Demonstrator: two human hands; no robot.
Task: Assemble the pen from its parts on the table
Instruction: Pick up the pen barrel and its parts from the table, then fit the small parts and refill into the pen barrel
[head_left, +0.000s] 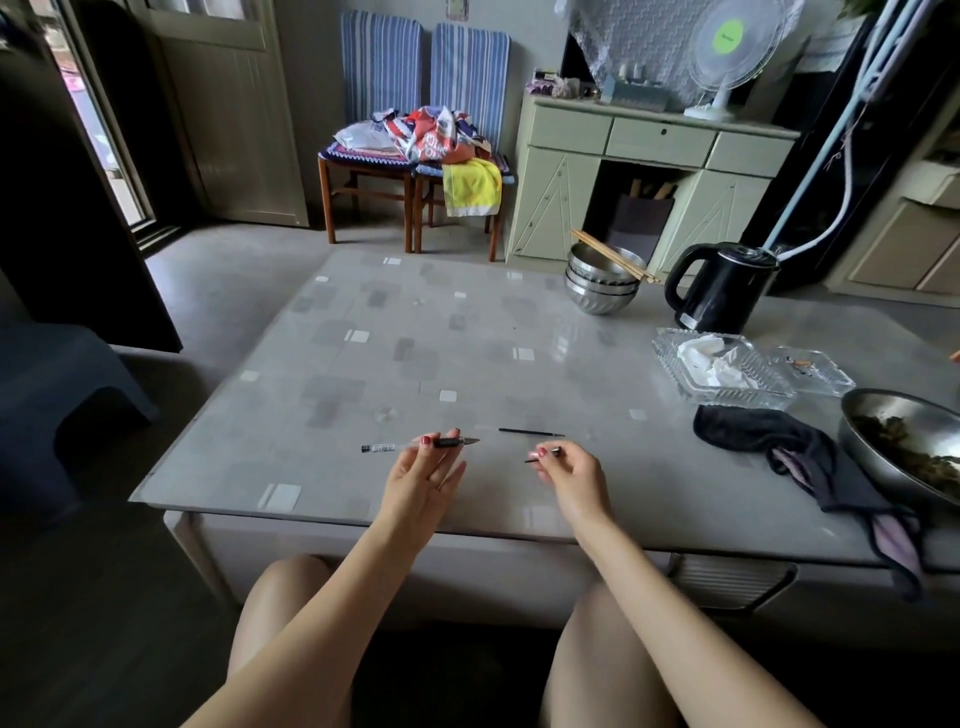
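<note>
My left hand (427, 475) holds a clear pen barrel (415, 445) with a black grip and metal tip pointing right, pinched between thumb and fingers just above the grey table (363, 364). The barrel's black-printed rear end sticks out to the left. My right hand (569, 470) pinches a small thin dark part (543, 456), too small to identify, a short way right of the barrel's tip. A thin black refill (530, 432) lies flat on the table between and beyond both hands.
A black cloth (779, 441) lies right of my hands. Behind it are a glass tray (722, 366) with tissues, a black kettle (724, 288), stacked steel bowls (600, 283) with chopsticks, and a steel bowl of food (904, 447) at the right edge.
</note>
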